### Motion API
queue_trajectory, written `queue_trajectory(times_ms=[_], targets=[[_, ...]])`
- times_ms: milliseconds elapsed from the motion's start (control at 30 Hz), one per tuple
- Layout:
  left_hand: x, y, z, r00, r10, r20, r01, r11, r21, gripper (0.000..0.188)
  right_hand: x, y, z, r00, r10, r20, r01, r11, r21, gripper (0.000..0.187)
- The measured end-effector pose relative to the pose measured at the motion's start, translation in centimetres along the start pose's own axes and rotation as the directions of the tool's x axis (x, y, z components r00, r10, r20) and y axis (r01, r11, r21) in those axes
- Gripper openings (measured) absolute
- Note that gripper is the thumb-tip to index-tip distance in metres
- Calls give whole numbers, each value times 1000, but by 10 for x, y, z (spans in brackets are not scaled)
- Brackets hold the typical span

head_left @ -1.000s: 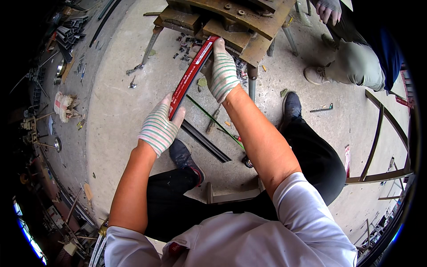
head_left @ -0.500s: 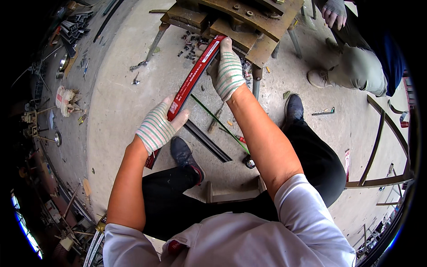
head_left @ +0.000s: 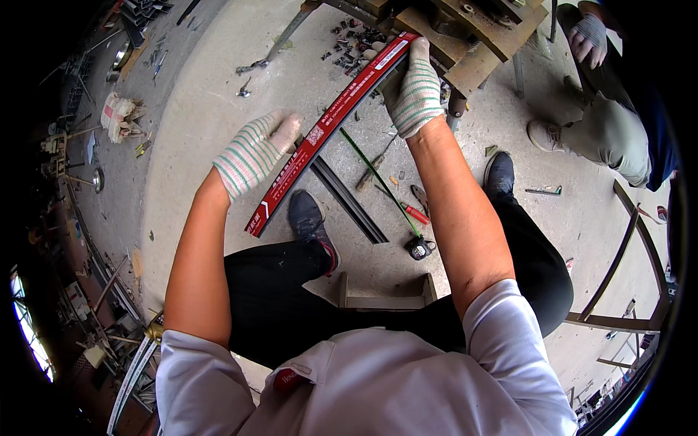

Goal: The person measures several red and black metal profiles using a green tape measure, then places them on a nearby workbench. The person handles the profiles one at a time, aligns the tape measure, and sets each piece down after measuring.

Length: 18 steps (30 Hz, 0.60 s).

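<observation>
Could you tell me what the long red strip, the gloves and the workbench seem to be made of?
Long red strip: probably metal in glossy red printed wrapping; thin and smooth-faced, it bows in the picture, perhaps only lens bend.
Gloves, left hand and right hand: knitted fabric, likely cotton; ribbed white weave with green and pink stripes.
Workbench: steel, matte and rusty; brown plates with bolt holes.

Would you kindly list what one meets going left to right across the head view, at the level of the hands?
White sack → left hand → red strip → right hand → co-worker's tan shoe.
</observation>
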<state>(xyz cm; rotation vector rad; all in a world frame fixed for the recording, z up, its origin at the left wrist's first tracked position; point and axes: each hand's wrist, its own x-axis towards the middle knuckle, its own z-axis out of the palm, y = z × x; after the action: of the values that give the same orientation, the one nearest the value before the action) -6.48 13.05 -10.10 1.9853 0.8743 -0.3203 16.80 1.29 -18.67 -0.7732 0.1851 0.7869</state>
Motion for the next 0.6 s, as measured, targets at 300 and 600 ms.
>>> queue_trajectory(times_ms=[300,600], targets=[[-3,-9,-6,994,41,103,-52,993,101,62,15,-1,-14,986,25,162,-24,1000,-4,56],[-20,14,-1,982,-31,188,-2,984,178,73,-2,-2,2,998,20,62,-20,1000,-11,50]])
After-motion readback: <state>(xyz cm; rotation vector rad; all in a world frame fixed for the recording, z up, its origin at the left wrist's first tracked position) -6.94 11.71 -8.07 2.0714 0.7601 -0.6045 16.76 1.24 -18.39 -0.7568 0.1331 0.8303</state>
